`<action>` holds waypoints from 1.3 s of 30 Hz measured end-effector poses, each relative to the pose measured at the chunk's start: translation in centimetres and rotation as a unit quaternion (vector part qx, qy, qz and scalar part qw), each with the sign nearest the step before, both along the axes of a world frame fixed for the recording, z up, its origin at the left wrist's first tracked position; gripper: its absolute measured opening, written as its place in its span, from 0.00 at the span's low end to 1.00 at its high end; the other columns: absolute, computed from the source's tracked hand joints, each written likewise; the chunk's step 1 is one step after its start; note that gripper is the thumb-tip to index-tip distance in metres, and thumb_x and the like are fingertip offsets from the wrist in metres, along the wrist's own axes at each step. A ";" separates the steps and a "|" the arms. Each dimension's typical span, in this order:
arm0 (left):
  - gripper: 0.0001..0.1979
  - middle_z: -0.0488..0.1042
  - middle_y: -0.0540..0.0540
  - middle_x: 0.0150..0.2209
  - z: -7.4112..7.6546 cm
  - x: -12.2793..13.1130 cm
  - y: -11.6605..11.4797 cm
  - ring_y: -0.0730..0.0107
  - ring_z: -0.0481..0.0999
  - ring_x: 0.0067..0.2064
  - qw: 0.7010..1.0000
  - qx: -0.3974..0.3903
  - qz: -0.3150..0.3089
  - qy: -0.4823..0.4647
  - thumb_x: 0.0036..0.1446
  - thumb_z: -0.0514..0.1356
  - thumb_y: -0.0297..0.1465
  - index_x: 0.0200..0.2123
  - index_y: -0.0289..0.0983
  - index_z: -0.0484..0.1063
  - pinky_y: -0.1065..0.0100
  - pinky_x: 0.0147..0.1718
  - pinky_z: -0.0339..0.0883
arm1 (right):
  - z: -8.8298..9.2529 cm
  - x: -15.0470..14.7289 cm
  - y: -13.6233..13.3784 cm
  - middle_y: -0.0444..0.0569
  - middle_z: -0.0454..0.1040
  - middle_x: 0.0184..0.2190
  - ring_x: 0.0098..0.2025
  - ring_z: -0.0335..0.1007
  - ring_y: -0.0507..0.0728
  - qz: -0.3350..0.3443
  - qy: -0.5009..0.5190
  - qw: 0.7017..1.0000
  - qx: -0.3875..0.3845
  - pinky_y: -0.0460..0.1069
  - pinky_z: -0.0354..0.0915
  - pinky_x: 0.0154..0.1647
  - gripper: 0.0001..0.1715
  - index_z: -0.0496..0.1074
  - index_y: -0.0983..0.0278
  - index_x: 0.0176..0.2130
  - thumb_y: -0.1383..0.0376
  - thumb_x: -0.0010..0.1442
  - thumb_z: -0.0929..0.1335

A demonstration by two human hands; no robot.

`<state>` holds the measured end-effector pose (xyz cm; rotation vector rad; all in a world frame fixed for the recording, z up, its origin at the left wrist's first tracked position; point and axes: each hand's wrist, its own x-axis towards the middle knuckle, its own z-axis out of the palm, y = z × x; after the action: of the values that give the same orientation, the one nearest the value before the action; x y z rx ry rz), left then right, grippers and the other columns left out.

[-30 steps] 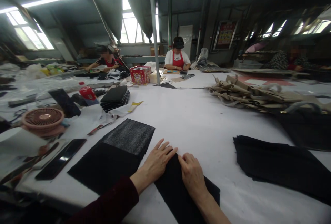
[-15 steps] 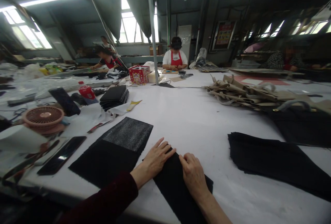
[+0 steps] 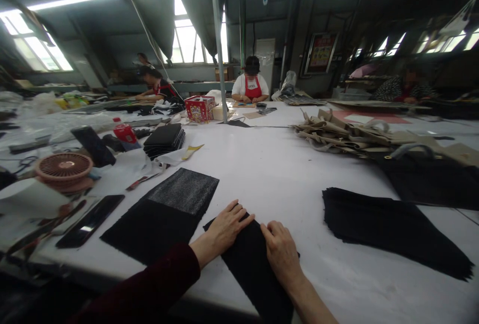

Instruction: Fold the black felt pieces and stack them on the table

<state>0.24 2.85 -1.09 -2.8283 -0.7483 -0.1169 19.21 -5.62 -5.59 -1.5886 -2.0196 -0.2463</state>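
Note:
A narrow black fabric piece (image 3: 254,274) lies on the white table (image 3: 284,174) right in front of me. My left hand (image 3: 224,229) rests flat on its far left corner with the fingers stretched out. My right hand (image 3: 280,251) presses on the piece's right edge, its fingers curled down against the cloth. Left of my hands lies a larger black fabric stack (image 3: 164,212) with a greyish top end. To the right sits another stack of black fabric (image 3: 389,229).
A black phone (image 3: 90,220), a pink round fan (image 3: 64,168), a red-capped bottle (image 3: 125,132) and a pile of black pieces (image 3: 164,139) crowd the left. Beige bags (image 3: 355,137) lie at the right. A metal pole (image 3: 217,45) rises mid-table. People work at the far end.
The narrow black piece has slid toward me under my hands, and its right side has narrowed. The view has shifted slightly, so the right fabric stack sits further left.

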 end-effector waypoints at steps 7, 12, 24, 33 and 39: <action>0.26 0.70 0.43 0.50 0.3 0.5 -0.3 0.61 0.65 0.56 1.000 0.003 -0.017 0.009 0.59 0.55 0.25 0.61 0.36 0.60 0.57 0.65 0.43 | -0.2 0.8 -0.8 0.48 0.67 0.34 0.37 0.60 0.57 0.002 -0.003 1.000 0.007 0.50 0.56 0.40 0.16 0.72 0.64 0.43 0.78 0.61 0.62; 0.27 0.69 0.44 0.50 0.1 0.8 -0.9 0.61 0.66 0.54 1.000 0.013 -0.024 0.016 0.59 0.55 0.25 0.62 0.40 0.59 0.57 0.65 0.44 | -0.1 1.2 -1.4 0.48 0.67 0.34 0.37 0.60 0.57 -0.002 -0.012 1.000 0.008 0.50 0.56 0.40 0.16 0.72 0.65 0.45 0.77 0.62 0.62; 0.24 0.71 0.45 0.46 0.4 1.6 -1.7 0.63 0.68 0.52 0.999 0.001 -0.047 -0.001 0.61 0.54 0.25 0.61 0.37 0.61 0.59 0.64 0.46 | 0.1 2.2 -2.7 0.49 0.67 0.34 0.38 0.61 0.57 0.001 -0.015 1.000 0.009 0.50 0.57 0.40 0.17 0.72 0.66 0.47 0.77 0.63 0.61; 0.25 0.69 0.43 0.52 0.6 1.9 -2.0 0.62 0.66 0.55 0.997 -0.005 -0.080 0.013 0.62 0.54 0.25 0.62 0.38 0.59 0.58 0.64 0.47 | -0.2 3.2 -3.7 0.50 0.67 0.35 0.38 0.60 0.57 0.006 -0.012 1.000 0.006 0.50 0.58 0.40 0.18 0.73 0.66 0.46 0.78 0.61 0.61; 0.29 0.71 0.44 0.47 0.3 2.5 -1.8 0.63 0.69 0.50 0.996 -0.044 -0.073 0.020 0.59 0.54 0.24 0.64 0.38 0.56 0.60 0.62 0.51 | -0.3 3.9 -4.1 0.50 0.67 0.34 0.38 0.61 0.57 0.015 -0.012 1.000 0.018 0.50 0.59 0.40 0.19 0.73 0.66 0.46 0.78 0.62 0.60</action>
<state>2.76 1.09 -0.77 -2.9580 -0.5518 -0.0512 23.12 -9.73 -5.92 -1.5397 -2.0444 -0.2907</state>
